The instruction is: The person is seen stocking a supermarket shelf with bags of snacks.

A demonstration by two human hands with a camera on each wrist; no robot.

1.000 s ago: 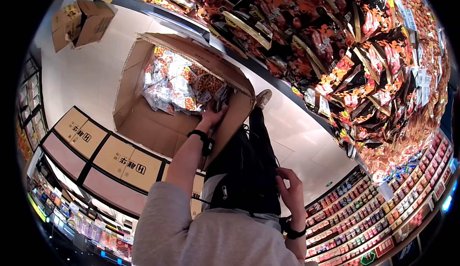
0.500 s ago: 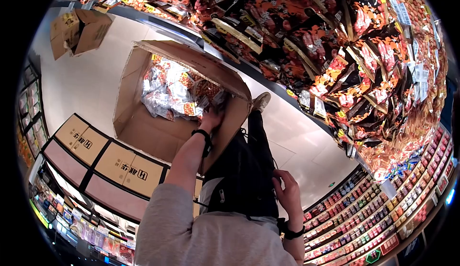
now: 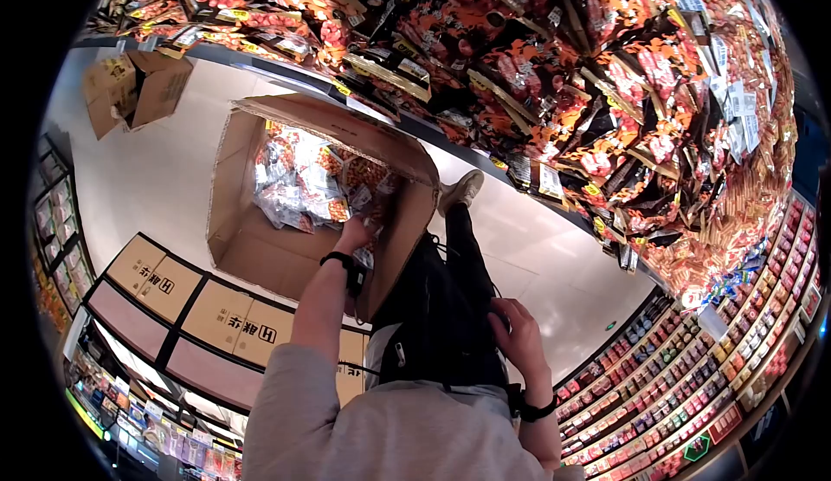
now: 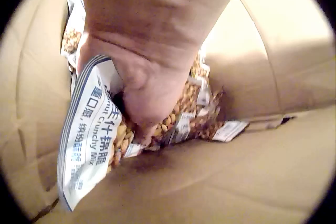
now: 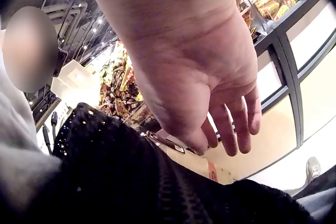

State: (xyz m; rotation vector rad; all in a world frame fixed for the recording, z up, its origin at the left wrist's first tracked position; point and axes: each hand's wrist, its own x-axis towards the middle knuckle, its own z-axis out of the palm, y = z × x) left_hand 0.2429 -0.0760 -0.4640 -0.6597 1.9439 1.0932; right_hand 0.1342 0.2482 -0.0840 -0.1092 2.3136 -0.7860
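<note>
My left hand (image 3: 353, 233) reaches down inside a large open cardboard carton (image 3: 260, 245). It grips a bag of nut mix (image 4: 86, 134), white with blue lettering and a clear part showing the nuts, with the thumb against it in the left wrist view. More nut-mix bags (image 3: 299, 174) lie heaped at the carton's far end. Beside the thigh hangs my right hand (image 3: 517, 332), its fingers loosely bent around nothing. In the right wrist view the right palm (image 5: 194, 71) and relaxed fingers show near the dark clothing.
Dark and red snack packets (image 3: 623, 126) cover a long display along the far and right side. A smaller open carton (image 3: 138, 91) stands on the floor at upper left. Printed panels (image 3: 229, 316) edge the near left side, and shelves of small packs (image 3: 692, 368) line the lower right.
The left hand has drawn back from the heap toward the near side of the carton, and a bag now shows at its fingers. My right hand stays by the thigh.
</note>
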